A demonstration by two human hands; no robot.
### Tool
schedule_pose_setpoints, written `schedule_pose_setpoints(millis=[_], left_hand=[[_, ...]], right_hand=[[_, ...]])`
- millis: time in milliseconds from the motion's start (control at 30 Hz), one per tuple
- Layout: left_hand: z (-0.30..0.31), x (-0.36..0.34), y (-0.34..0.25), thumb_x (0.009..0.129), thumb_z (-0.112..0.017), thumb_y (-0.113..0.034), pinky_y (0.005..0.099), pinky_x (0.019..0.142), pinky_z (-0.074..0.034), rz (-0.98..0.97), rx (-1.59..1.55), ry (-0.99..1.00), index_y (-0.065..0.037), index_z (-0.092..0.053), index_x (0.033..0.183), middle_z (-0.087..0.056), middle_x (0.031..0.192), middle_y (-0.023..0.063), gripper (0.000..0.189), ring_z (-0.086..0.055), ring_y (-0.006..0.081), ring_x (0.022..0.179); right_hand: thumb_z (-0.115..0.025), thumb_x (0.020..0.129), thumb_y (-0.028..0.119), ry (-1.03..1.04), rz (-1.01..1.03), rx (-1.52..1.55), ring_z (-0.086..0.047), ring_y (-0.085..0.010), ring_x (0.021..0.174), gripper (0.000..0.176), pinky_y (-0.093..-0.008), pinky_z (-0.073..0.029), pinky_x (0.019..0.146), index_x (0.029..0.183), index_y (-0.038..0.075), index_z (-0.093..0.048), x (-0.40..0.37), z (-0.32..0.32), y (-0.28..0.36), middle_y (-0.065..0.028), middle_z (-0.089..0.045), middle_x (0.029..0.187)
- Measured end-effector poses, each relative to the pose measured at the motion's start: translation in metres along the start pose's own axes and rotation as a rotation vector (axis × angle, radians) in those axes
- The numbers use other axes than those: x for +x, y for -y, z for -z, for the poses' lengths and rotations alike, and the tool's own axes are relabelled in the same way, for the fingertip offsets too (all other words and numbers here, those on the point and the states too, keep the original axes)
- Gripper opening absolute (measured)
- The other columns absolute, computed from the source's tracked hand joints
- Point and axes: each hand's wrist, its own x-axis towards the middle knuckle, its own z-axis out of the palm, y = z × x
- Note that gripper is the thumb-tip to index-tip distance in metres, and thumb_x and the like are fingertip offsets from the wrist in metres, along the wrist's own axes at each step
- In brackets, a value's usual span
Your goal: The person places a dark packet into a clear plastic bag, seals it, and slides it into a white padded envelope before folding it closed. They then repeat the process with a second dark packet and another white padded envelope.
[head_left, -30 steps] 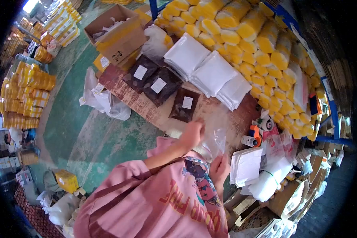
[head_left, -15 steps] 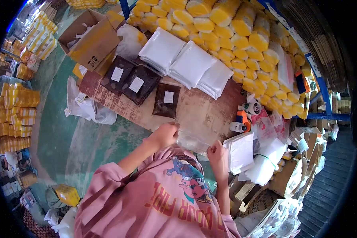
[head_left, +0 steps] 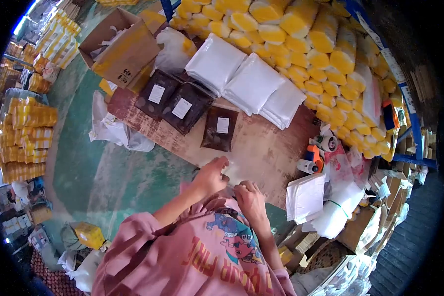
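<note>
My left hand (head_left: 212, 176) is at the near edge of the worktable (head_left: 266, 153), fingers curled on what looks like a clear plastic bag (head_left: 235, 171). Close beside it, my right hand (head_left: 250, 200) is closed, with its fingertips pinched on the bag's near side. The bag is hard to make out against the table. Just beyond my hands lies a flat dark-filled packet (head_left: 220, 129) with a white label. Two similar dark packets (head_left: 184, 107) lie side by side farther left.
Stacks of folded white plastic (head_left: 256, 81) line the table's back. A cardboard box (head_left: 121, 49) stands at the back left. At right are an orange tape dispenser (head_left: 315, 157), white sheets (head_left: 306, 198) and a plastic roll (head_left: 338, 209). Yellow-and-white packs (head_left: 296, 54) are piled behind.
My hands have come closer together: the right moved left toward the other hand. The clear plastic stretched between them is now bunched and less visible. The view shifted slightly.
</note>
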Motion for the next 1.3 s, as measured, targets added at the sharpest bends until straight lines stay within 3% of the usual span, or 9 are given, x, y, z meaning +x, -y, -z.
schedule_pose_setpoints(millis=[300, 467, 567, 733, 933, 967, 1100, 1200, 1300], left_hand=[[0.025, 0.029, 0.046, 0.072, -0.054, 0.002, 0.0507, 0.072, -0.049, -0.132, 0.296, 0.045, 0.0, -0.055, 0.098, -0.059, 0.092, 0.0202, 0.027, -0.059, 0.0426, 0.084], [0.025, 0.053, 0.036, 0.078, -0.055, -0.003, 0.0475, 0.067, -0.05, -0.162, 0.331, 0.054, -0.002, -0.058, 0.091, -0.063, 0.084, 0.0159, 0.013, -0.062, 0.038, 0.08], [0.027, 0.087, 0.046, 0.079, -0.059, -0.01, 0.0445, 0.07, -0.052, -0.01, -0.058, 0.097, -0.004, -0.06, 0.102, -0.065, 0.088, 0.0179, 0.024, -0.064, 0.0348, 0.085], [-0.025, 0.162, 0.157, 0.078, -0.069, -0.041, 0.0468, 0.078, -0.052, 0.3, 0.628, -0.264, -0.002, -0.052, 0.118, -0.063, 0.105, 0.0227, 0.059, -0.063, 0.0354, 0.097], [-0.051, 0.2, 0.107, 0.065, -0.075, -0.061, 0.0554, 0.095, -0.041, 0.626, 0.588, -0.144, -0.003, -0.025, 0.145, -0.044, 0.132, 0.0289, 0.111, -0.047, 0.0431, 0.12], [-0.06, 0.207, 0.113, 0.058, -0.08, -0.061, 0.06, 0.101, -0.031, 0.682, 0.506, -0.039, -0.014, -0.007, 0.152, -0.027, 0.143, 0.0323, 0.128, -0.03, 0.0483, 0.131], [-0.074, 0.206, 0.096, 0.055, -0.085, -0.051, 0.0625, 0.103, -0.025, 0.755, 0.668, 0.019, -0.033, 0.002, 0.151, -0.012, 0.147, 0.0364, 0.131, -0.019, 0.0521, 0.135], [-0.071, 0.196, 0.101, 0.056, -0.086, -0.046, 0.0627, 0.104, -0.021, 0.568, 0.658, 0.13, -0.035, 0.0, 0.151, -0.011, 0.147, 0.0375, 0.128, -0.018, 0.0517, 0.136], [-0.082, 0.17, 0.131, 0.064, -0.08, -0.039, 0.0644, 0.106, -0.019, -0.035, 0.789, 0.31, -0.038, -0.016, 0.149, -0.016, 0.148, 0.0357, 0.107, -0.017, 0.0501, 0.137]], right_hand=[[-0.053, 0.084, 0.013, 0.234, 0.212, 0.031, -0.061, -0.03, 0.08, 0.014, -0.0399, -0.051, 0.07, 0.091, 0.007, -0.063, 0.012, -0.031, 0.008, -0.0119, -0.06, 0.077], [-0.056, 0.09, 0.018, 0.227, -0.041, 0.062, -0.063, -0.0377, 0.075, 0.014, -0.0455, -0.051, 0.064, 0.093, 0.005, -0.059, 0.012, -0.036, 0.014, -0.0188, -0.063, 0.082], [-0.054, 0.09, 0.018, 0.239, -0.267, -0.051, -0.064, -0.038, 0.078, 0.014, -0.0466, -0.052, 0.065, 0.099, 0.01, -0.062, 0.01, -0.024, 0.004, -0.0183, -0.065, 0.085], [-0.055, 0.091, 0.021, -0.067, -0.443, -0.033, -0.064, -0.039, 0.073, 0.017, -0.0454, -0.049, 0.06, 0.095, 0.007, -0.066, -0.019, 0.006, -0.031, -0.0203, -0.064, 0.08], [-0.059, 0.091, 0.016, -0.217, -0.572, 0.11, -0.065, -0.0367, 0.071, 0.017, -0.0389, -0.048, 0.059, 0.092, 0.001, -0.065, -0.065, 0.015, -0.051, -0.022, -0.063, 0.077], [-0.059, 0.091, 0.016, -0.2, -0.617, 0.129, -0.066, -0.0358, 0.071, 0.017, -0.038, -0.048, 0.059, 0.092, 0.0, -0.064, -0.073, 0.011, -0.052, -0.0221, -0.063, 0.078], [-0.058, 0.093, 0.021, -0.161, -0.732, 0.186, -0.067, -0.0322, 0.072, 0.023, -0.036, -0.048, 0.061, 0.089, -0.001, -0.063, -0.095, -0.006, -0.047, -0.0197, -0.065, 0.077], [-0.057, 0.093, 0.021, -0.159, -0.705, 0.145, -0.068, -0.0311, 0.073, 0.023, -0.0359, -0.05, 0.064, 0.092, -0.001, -0.064, -0.11, -0.023, -0.052, -0.0179, -0.066, 0.078], [-0.057, 0.094, 0.022, -0.167, -0.684, 0.2, -0.068, -0.0285, 0.074, 0.025, -0.0352, -0.051, 0.066, 0.098, 0.0, -0.066, -0.123, -0.035, -0.06, -0.0174, -0.068, 0.08]])
